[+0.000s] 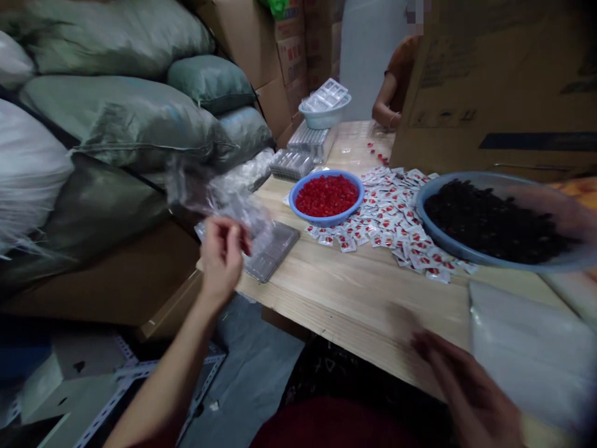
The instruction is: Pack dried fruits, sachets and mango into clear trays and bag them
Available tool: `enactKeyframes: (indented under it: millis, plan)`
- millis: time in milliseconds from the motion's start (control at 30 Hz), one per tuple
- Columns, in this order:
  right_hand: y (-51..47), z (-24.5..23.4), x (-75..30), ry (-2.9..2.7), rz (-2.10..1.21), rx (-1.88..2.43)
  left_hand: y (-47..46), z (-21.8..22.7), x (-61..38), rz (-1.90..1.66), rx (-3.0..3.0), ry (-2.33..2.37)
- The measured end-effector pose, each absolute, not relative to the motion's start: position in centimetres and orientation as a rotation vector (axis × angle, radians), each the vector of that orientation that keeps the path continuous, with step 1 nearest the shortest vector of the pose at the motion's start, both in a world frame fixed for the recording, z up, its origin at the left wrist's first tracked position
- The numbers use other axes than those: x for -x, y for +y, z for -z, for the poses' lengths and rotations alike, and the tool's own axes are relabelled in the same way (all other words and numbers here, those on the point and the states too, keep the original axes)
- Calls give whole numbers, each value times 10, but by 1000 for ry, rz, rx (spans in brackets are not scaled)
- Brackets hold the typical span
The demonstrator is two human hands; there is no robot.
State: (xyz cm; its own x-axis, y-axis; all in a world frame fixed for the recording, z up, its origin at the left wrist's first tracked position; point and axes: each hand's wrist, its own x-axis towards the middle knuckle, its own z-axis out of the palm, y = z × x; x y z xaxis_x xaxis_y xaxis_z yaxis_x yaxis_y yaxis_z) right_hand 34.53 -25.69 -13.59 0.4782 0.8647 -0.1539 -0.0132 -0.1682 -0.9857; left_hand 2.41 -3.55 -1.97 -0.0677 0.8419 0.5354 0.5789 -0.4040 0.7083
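Observation:
My left hand (224, 258) is raised over the table's left edge, with its fingers curled. A blurred clear plastic bag (242, 211) trails beside its fingertips and appears gripped; the exact contact is unclear. Something tray-like (186, 186) shows at the bag's far end. Below lies a stack of clear plastic trays (273, 249), partly covered by the bag. My right hand (471, 389), smeared by motion, hovers at the front edge with fingers stretched out and nothing visible in them. Beside it lie flat clear plastic bags (527, 342).
A blue bowl of red pieces (326, 196) stands among many small white sachets (387, 211). To the right is a large basin of dark pieces (499, 221). Farther back are stacked trays (308, 140), a basin (324, 115), and a person's arm (389, 102). Full sacks (121, 118) line the left.

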Motion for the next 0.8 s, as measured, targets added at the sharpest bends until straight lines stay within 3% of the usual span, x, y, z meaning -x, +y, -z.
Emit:
enactKeyframes:
  millis: [100,233,300,400,433,600,800]
  plan:
    - [-225,133,-318,-689,-1163,1358,-103,64,-99,-1109,-1486,1020]
    - [-201,144,-320,-412,-1192,1317,-156,128,-150,-745,-1139,871]
    - [-200,157,-335,-334,-1119,1367,-149,140,-144,-534,-1140,881]
    - [-204,176,-358,-384,-1060,1425,-96,122,-116,-188,-1411,937]
    - [-206,180,-362,-417,-1052,1444,-70,110,-109,-184,-1559,990]
    - [-218,183,-372,-521,-1021,1523,69,70,-131,-863,-2223,1430]
    - [-237,156,-410,-907,-660,1859,162,105,-190,-513,-2294,1612]
